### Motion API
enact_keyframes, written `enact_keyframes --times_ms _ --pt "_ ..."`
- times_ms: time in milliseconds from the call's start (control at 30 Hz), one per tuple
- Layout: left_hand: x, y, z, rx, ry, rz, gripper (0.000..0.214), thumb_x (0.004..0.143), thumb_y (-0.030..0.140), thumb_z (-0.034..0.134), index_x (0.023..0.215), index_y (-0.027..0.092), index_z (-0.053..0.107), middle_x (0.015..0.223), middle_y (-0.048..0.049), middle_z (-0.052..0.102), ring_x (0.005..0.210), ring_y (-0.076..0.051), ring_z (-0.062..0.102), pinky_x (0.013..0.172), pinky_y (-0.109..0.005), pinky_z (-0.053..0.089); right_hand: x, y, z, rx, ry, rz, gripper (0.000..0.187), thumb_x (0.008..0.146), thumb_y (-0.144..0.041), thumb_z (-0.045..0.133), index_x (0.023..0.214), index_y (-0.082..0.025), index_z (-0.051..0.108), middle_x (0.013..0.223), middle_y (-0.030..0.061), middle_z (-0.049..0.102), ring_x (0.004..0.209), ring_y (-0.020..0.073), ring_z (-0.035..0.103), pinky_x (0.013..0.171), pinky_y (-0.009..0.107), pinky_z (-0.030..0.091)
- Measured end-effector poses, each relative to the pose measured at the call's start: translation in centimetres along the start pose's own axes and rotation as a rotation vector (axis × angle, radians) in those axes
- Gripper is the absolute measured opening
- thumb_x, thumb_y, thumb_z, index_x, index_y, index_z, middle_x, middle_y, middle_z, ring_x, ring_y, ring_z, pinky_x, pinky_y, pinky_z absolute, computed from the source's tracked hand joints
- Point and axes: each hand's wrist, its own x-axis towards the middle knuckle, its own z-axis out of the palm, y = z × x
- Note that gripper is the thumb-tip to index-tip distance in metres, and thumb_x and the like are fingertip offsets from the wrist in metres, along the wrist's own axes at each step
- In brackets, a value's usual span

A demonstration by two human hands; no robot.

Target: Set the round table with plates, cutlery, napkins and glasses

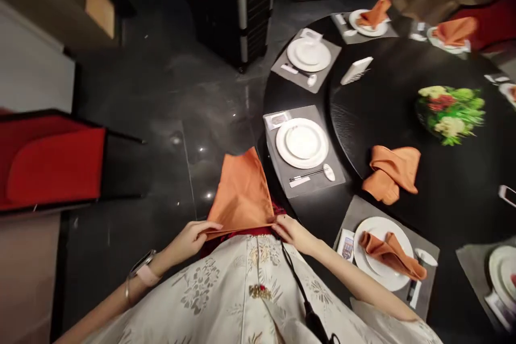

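Note:
An orange cloth napkin (244, 188) hangs spread out in front of my body, its near edge folded over. My left hand (197, 236) pinches that edge at its left end. At the right end, the fingers of my right hand (288, 231) are closed on the same edge. Beyond the napkin, on the round black table, a white plate stack (302, 142) sits on a grey placemat (278, 172) with chopsticks and a spoon. Another plate (382, 247) near my right forearm bears a folded orange napkin (393, 255).
Loose orange napkins (393, 172) lie on the raised turntable (435, 188), near a flower arrangement (451, 113) and a white holder (357, 70). Further place settings ring the table. A red chair (56, 164) stands at left; a black cart (237, 16) stands behind.

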Motion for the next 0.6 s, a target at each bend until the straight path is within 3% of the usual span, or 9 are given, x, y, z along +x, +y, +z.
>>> enact_keyframes --times_ms 133,233,333,467,533,600 --pt "-1.9 -0.4 2.1 -0.179 0.037 -0.041 0.047 0.069 0.012 0.054 0.111 0.026 0.068 0.124 -0.001 0.062 0.118 -0.025 0.055 0.106 -0.038 0.04 1.5 1.7 0.7 -0.138 -0.039 0.034 0.028 0.091 -0.044 0.046 0.089 -0.02 0.058 0.082 0.0036 0.059 0.076 0.0165 0.053 0.075 0.028 0.043" --pt "-1.8 -0.8 2.8 -0.2 0.122 -0.079 0.042 0.071 0.017 0.059 0.111 0.027 0.068 0.124 -0.0009 0.063 0.115 -0.026 0.056 0.102 -0.036 0.042 3.7 2.2 0.1 -0.13 -0.035 0.066 0.032 0.089 -0.048 0.049 0.086 -0.017 0.058 0.08 0.0024 0.058 0.075 0.0143 0.05 0.073 0.025 0.04" --pt "-0.7 -1.5 2.1 -0.243 0.099 -0.152 0.025 0.08 0.032 0.055 0.096 0.022 0.073 0.102 -0.0041 0.071 0.095 -0.025 0.062 0.087 -0.036 0.047 6.0 1.8 -1.1 -0.035 -0.077 0.127 0.04 0.085 -0.055 0.052 0.079 -0.016 0.057 0.074 0.001 0.055 0.071 0.0123 0.048 0.069 0.023 0.039" --pt "1.8 -2.0 -0.7 -0.368 0.139 -0.24 0.041 0.083 0.052 0.05 0.077 0.014 0.066 0.07 -0.0031 0.063 0.067 -0.017 0.054 0.061 -0.027 0.041 8.5 0.8 -2.4 0.124 -0.042 0.218 0.048 0.073 -0.062 0.062 0.069 -0.016 0.05 0.064 -0.002 0.048 0.061 0.0091 0.043 0.057 0.02 0.037" --pt "2.9 -1.8 -1.5 -0.427 0.113 -0.292 0.044 0.08 0.056 0.052 0.073 0.013 0.062 0.064 -0.0008 0.056 0.061 -0.013 0.048 0.055 -0.024 0.035 9.2 0.7 -2.9 0.225 -0.054 0.347 0.048 0.065 -0.06 0.07 0.07 -0.016 0.049 0.063 -0.0026 0.049 0.058 0.0082 0.044 0.052 0.019 0.037" --pt "3.6 -1.6 -1.2 -0.465 -0.018 -0.388 0.046 0.073 0.06 0.058 0.067 0.014 0.058 0.057 0.0017 0.048 0.054 -0.01 0.041 0.049 -0.023 0.03 9.5 1.2 -3.3 0.275 -0.116 0.538 0.049 0.057 -0.054 0.078 0.07 -0.017 0.049 0.062 -0.0033 0.051 0.054 0.0077 0.046 0.048 0.018 0.039"
